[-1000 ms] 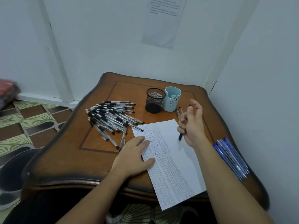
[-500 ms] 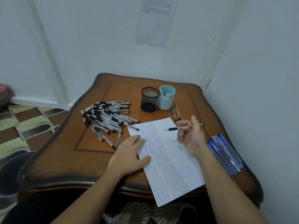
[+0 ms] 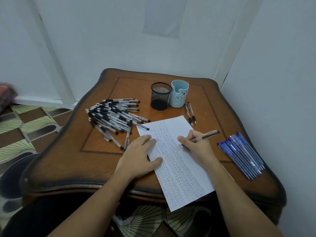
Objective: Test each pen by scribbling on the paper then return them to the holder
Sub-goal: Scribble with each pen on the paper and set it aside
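We see a brown wooden table (image 3: 102, 159) set in a corner of 2 pale walls (image 3: 102, 40) — a printed sheet (image 3: 164, 16) hangs behind it. Left, we note patterned floor tiles (image 3: 25, 125) and a blurred reddish bundle (image 3: 6, 94).

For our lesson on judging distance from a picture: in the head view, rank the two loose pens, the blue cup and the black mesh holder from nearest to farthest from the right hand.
1. The two loose pens, on the table just beyond the right hand.
2. The blue cup, farther back, behind those pens.
3. The black mesh holder, left of the cup, farthest.
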Demonstrator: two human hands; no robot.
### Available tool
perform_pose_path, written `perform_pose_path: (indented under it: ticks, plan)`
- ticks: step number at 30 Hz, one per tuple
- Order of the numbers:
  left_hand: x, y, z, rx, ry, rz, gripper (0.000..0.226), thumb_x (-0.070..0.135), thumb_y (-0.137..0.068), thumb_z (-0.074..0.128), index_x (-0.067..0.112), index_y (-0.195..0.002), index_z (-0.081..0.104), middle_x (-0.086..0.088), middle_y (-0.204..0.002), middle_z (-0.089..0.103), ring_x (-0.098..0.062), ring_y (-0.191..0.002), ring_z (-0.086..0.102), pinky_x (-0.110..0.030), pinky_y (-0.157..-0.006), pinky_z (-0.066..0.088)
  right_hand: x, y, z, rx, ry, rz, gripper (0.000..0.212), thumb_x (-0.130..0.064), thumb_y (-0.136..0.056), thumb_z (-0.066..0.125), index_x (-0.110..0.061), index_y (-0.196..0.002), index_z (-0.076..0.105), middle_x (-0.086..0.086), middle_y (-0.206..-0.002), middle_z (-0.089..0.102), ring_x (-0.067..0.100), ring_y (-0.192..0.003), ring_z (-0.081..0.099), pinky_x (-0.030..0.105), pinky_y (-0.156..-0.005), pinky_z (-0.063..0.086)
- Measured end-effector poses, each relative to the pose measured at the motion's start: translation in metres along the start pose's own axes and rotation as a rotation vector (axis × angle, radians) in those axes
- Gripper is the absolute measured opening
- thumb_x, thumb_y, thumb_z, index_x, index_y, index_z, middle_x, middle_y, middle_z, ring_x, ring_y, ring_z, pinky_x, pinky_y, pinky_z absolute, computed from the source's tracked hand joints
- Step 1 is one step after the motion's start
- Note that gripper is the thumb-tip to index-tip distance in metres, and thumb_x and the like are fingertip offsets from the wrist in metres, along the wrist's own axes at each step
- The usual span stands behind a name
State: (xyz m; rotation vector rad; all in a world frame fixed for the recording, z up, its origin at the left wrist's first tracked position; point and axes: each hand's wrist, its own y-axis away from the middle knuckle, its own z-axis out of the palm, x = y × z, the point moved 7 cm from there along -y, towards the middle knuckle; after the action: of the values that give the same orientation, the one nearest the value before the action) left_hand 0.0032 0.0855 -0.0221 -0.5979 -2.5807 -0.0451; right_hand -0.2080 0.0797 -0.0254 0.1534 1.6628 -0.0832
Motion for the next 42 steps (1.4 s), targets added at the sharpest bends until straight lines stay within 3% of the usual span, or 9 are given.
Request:
perform_pose_path:
  ticks: [2,6,9,15,21,28,32,37,42]
  plan:
    - [-0.0002,-0.0002,0.0003,0.003,-0.001,0.0,0.096,0.077,-0.066,0.027,0.026,-0.147,0.037,0.008,-0.155,0.027,-0.009,-0.142,0.02,-0.027,-0.114,0.016,0.003,-0.0006,-0.0026,0.065,0.07,-0.029,0.039,-0.008,-0.085,0.077,-0.008,-0.062,0.045,-0.001,-0.049,0.041,0.007,-0.047,0.045,0.022,-0.052,0.046]
    - [-0.0005,0.0,0.0009,0.006,-0.011,0.007,0.096,0.077,-0.066,0.027,0.026,-0.147,0.037,0.008,-0.155,0.028,-0.009,-0.141,0.021,-0.027,-0.114,0.017,0.0038,-0.001,-0.003,0.087,0.13,-0.075,0.045,-0.004,-0.086,0.073,-0.015,-0.054,0.044,0.004,-0.054,0.036,0.017,-0.054,0.046,0.035,-0.06,0.051]
    - [-0.0001,-0.0005,0.0008,0.01,-0.006,0.009,0.096,0.076,-0.067,0.028,0.025,-0.147,0.038,0.007,-0.155,0.029,-0.009,-0.141,0.022,-0.028,-0.114,0.018,0.0032,0.0008,-0.0013,0.07,0.108,-0.08,0.036,0.001,-0.087,0.069,-0.005,-0.061,0.045,0.011,-0.061,0.033,0.025,-0.062,0.044,0.032,-0.061,0.054]
    - [-0.0003,-0.0001,0.0005,0.02,-0.002,0.005,0.095,0.076,-0.066,0.03,0.025,-0.146,0.039,0.008,-0.154,0.03,-0.008,-0.141,0.023,-0.029,-0.114,0.019,-0.0002,0.003,-0.0012,0.069,0.137,-0.093,0.044,0.002,-0.086,0.069,-0.013,-0.056,0.04,0.008,-0.057,0.034,0.017,-0.055,0.044,0.037,-0.064,0.05]
    - [-0.0007,-0.0006,0.0013,0.016,-0.005,0.006,0.095,0.076,-0.067,0.03,0.026,-0.147,0.039,0.009,-0.154,0.03,-0.008,-0.14,0.023,-0.028,-0.114,0.019,0.0007,0.0031,0.0011,0.04,0.153,-0.09,0.05,0.001,-0.085,0.069,-0.021,-0.052,0.038,0.003,-0.055,0.034,0.018,-0.055,0.041,0.041,-0.065,0.048]
    - [0.0005,-0.0005,0.0004,0.017,-0.006,0.014,0.094,0.076,-0.068,0.03,0.025,-0.146,0.039,0.008,-0.153,0.031,-0.008,-0.14,0.024,-0.028,-0.113,0.02,0.0022,0.0029,-0.001,0.045,0.138,-0.091,0.05,-0.001,-0.085,0.07,-0.02,-0.052,0.037,0.003,-0.055,0.034,0.014,-0.053,0.043,0.041,-0.065,0.047]
    - [0.0005,-0.0004,0.0015,0.01,-0.015,0.018,0.093,0.075,-0.069,0.03,0.025,-0.147,0.039,0.008,-0.154,0.03,-0.008,-0.14,0.023,-0.029,-0.113,0.019,-0.0021,0.0049,-0.004,0.09,0.155,-0.126,0.041,0.0,-0.087,0.068,-0.011,-0.058,0.04,0.008,-0.058,0.033,0.015,-0.051,0.04,0.038,-0.064,0.042]
    - [-0.0009,-0.0007,0.0025,0.008,-0.007,0.011,0.094,0.076,-0.068,0.03,0.025,-0.147,0.039,0.009,-0.153,0.03,-0.008,-0.141,0.023,-0.03,-0.114,0.02,0.0003,0.0045,-0.0023,0.067,0.134,-0.096,0.052,0.0,-0.087,0.068,-0.022,-0.052,0.036,0.005,-0.057,0.031,0.022,-0.057,0.04,0.041,-0.067,0.046]
    - [-0.0009,-0.0009,0.0018,0.012,-0.004,0.011,0.092,0.075,-0.069,0.032,0.026,-0.147,0.039,0.009,-0.153,0.03,-0.008,-0.14,0.023,-0.029,-0.113,0.02,0.0019,0.0041,-0.0007,0.043,0.145,-0.08,0.055,0.001,-0.085,0.067,-0.024,-0.049,0.035,-0.002,-0.054,0.03,0.015,-0.053,0.04,0.04,-0.066,0.044]
